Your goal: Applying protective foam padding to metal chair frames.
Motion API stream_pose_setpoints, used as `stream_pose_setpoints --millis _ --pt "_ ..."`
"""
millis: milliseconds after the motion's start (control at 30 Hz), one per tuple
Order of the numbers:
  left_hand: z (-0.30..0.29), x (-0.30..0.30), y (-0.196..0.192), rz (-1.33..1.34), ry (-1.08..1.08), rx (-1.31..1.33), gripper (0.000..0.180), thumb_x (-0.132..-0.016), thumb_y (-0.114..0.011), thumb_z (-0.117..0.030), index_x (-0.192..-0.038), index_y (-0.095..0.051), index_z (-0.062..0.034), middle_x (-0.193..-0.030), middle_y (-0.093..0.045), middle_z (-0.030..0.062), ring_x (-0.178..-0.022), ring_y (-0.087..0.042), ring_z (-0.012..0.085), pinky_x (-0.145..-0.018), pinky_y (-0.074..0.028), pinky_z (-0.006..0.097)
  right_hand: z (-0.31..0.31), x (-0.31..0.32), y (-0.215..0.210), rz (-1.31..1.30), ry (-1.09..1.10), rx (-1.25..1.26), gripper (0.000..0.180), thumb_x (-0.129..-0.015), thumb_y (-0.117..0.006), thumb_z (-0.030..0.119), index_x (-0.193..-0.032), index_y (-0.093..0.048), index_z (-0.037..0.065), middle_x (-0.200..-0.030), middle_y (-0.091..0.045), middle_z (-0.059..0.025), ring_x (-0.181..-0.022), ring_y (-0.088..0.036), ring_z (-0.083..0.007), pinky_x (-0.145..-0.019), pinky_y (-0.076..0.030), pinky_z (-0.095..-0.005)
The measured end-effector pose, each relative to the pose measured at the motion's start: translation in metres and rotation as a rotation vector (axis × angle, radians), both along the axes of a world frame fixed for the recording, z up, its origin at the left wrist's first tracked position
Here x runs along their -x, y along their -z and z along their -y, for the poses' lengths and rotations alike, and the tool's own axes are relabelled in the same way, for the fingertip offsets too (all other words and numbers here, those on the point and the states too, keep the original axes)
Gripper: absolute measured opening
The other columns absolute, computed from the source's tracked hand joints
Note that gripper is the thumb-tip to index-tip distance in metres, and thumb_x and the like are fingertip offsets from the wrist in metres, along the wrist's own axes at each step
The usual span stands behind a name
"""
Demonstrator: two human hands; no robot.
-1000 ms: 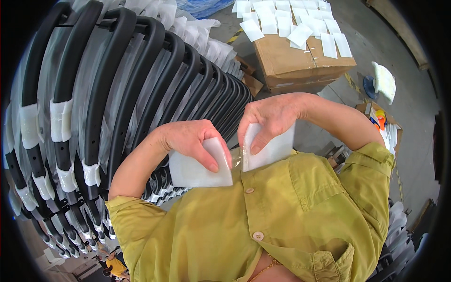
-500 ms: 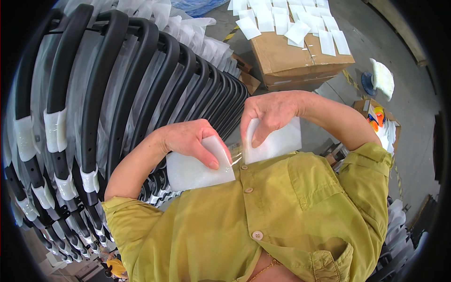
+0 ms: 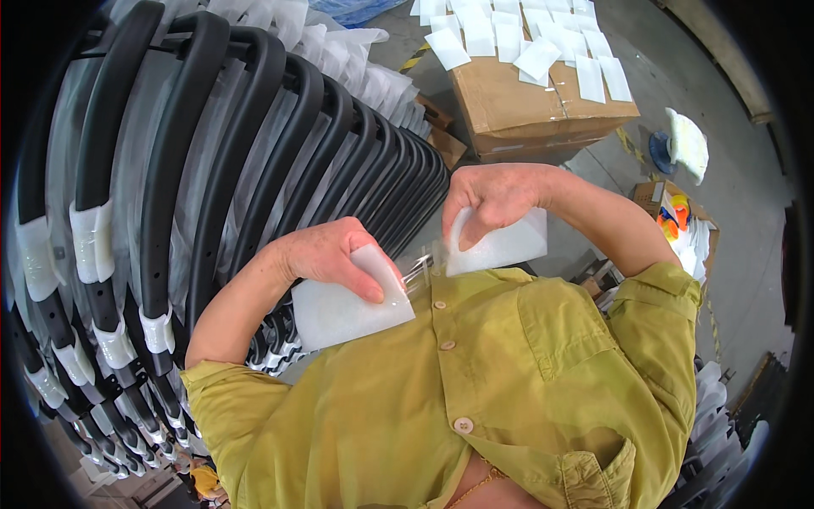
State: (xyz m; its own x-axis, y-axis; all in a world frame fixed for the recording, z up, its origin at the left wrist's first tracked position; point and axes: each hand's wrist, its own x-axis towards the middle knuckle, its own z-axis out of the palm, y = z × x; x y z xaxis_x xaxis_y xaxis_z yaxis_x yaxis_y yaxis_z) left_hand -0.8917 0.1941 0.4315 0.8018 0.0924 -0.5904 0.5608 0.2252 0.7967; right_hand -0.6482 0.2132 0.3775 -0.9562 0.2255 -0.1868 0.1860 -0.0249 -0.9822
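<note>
My left hand pinches a white foam sheet by its inner edge, thumb on the face turned to me. Level with my chest, my right hand grips a second white foam sheet the same way. Between the two sheets runs a short, shiny, clear strip that looks like tape, apparently joined to both inner edges. The fingers behind each sheet are hidden.
Black curved metal frames with white foam wraps and plastic stand in a long row at left. A cardboard box ahead carries many white foam sheets. At right are a small open box with orange items and a padded stool.
My hands have drawn slightly apart, the left one moving left and the right one a little right. More of the clear strip shows between the sheets.
</note>
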Motion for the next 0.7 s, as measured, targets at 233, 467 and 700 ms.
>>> stream_pose_setpoints --millis 233,467,700 --pt "0.003 0.045 -0.018 0.038 -0.359 0.108 0.024 -0.06 -0.072 -0.003 -0.082 -0.065 0.001 -0.078 -0.065 0.0084 -0.072 -0.061 0.0128 -0.068 -0.047 0.023 -0.02 -0.074 0.066 0.408 0.36 -0.099 0.024 -0.067 -0.062 0.007 -0.09 -0.062 0.001 -0.073 -0.061 -0.0069 -0.068 -0.055 -0.0131 -0.063 -0.043 -0.0272" --pt "0.006 0.032 0.021 -0.065 -0.748 0.083 0.032 -0.062 -0.07 -0.002 -0.093 -0.061 0.0008 -0.082 -0.064 0.0078 -0.073 -0.06 0.0124 -0.071 -0.048 0.025 -0.037 -0.099 0.128 0.218 0.794 0.261 0.025 -0.073 -0.063 0.01 -0.096 -0.058 0.001 -0.082 -0.059 -0.0048 -0.071 -0.055 -0.0136 -0.065 -0.045 -0.0269" --pt "0.012 0.018 0.097 0.067 -1.263 0.222 0.029 -0.072 -0.065 -0.005 -0.099 -0.055 -0.0005 -0.087 -0.061 0.0077 -0.078 -0.06 0.0164 -0.071 -0.049 0.03 -0.091 -0.109 0.227 0.131 1.225 0.63 0.024 -0.073 -0.061 0.007 -0.095 -0.058 -0.002 -0.086 -0.061 -0.0094 -0.077 -0.058 -0.0189 -0.067 -0.048 -0.0303"
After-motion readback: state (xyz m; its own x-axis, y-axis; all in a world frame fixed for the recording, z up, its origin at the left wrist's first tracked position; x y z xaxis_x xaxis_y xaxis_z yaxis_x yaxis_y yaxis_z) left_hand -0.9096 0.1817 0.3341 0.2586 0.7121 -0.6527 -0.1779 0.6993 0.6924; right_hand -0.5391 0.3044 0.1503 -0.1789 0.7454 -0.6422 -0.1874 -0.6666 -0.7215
